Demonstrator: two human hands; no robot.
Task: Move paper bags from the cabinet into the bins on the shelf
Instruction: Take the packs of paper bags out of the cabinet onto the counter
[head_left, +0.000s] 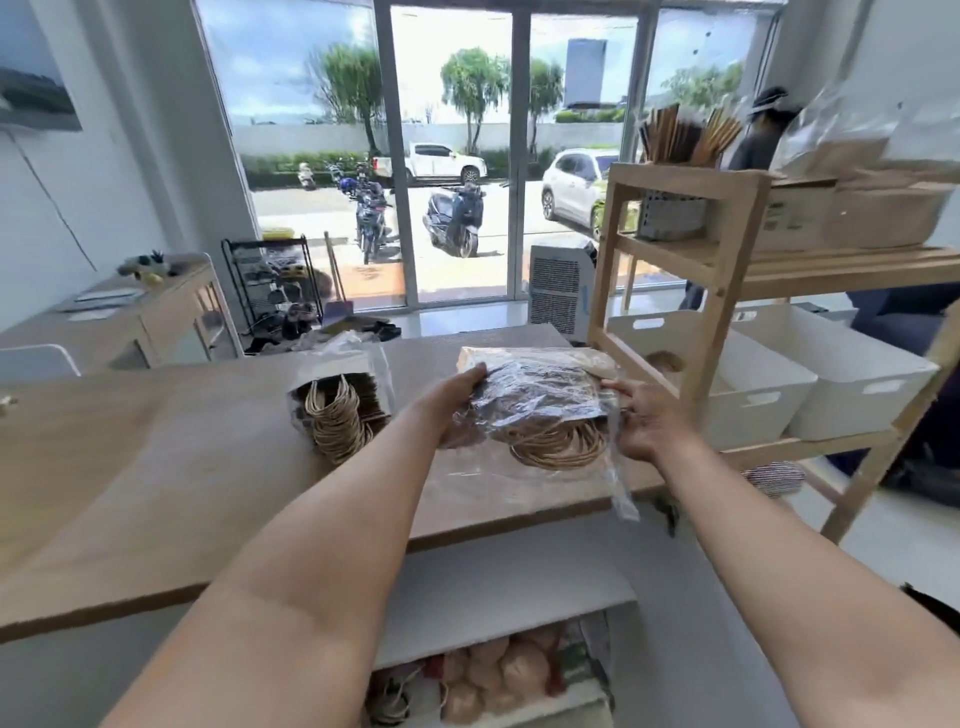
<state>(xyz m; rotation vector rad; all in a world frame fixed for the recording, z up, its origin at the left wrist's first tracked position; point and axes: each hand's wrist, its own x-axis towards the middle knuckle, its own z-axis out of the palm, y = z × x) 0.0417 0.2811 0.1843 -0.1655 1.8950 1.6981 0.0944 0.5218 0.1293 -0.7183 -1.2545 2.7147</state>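
A plastic-wrapped bundle of dark paper bags (540, 400) with twine handles hangs above the right end of the wooden counter (156, 467). My left hand (457, 400) grips its left edge and my right hand (641, 421) grips its right edge. A second wrapped bundle of paper bags (337, 410) lies on the counter to the left, handles toward me. Two white bins (753, 389) (852, 379) sit side by side on the lower level of the wooden shelf (717, 291) at right. Below the counter, the open cabinet (498, 670) shows more bagged items.
The shelf's upper level carries a grey basket (670, 215) and cardboard boxes (831, 218). A white air cooler (558, 291) stands behind the counter by the glass doors. A low sideboard (130, 317) and a black wire rack (270, 286) stand at left.
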